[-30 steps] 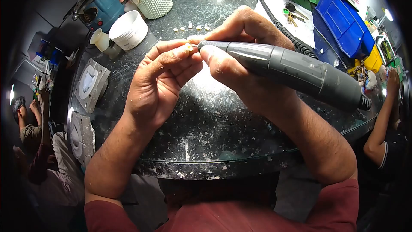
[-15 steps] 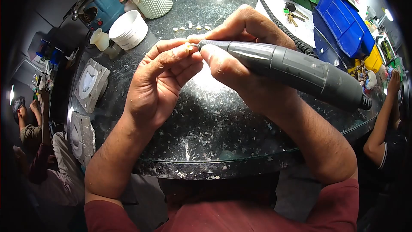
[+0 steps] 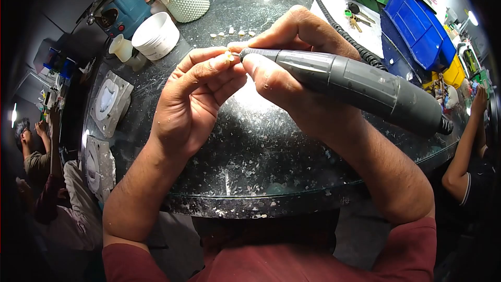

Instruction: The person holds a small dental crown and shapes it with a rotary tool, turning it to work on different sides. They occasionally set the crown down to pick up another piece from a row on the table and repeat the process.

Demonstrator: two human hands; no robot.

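Note:
My left hand (image 3: pixel 201 86) pinches a small cream-coloured artificial tooth (image 3: pixel 230 57) between thumb and fingertips. My right hand (image 3: pixel 297 75) is closed around a thick grey rotary handpiece (image 3: pixel 360 83), held like a pen with its rear end slanting down to the right. The metal bit (image 3: pixel 237 55) at its front meets or nearly meets the tooth; fingertips partly hide the spot. Just beyond my hands, a short row of similar loose teeth (image 3: pixel 231 31) lies on the dark, dust-specked table (image 3: pixel 245 177).
At the back left stand a white tub (image 3: pixel 155 36), a woven basket of tools (image 3: pixel 190 0) and a blue machine (image 3: pixel 125 10). Plaster moulds (image 3: pixel 111 103) line the left edge. Keys (image 3: pixel 356 20), a coiled cord (image 3: pixel 334 18) and a blue bin (image 3: pixel 420 28) are at right. Other people sit on both sides.

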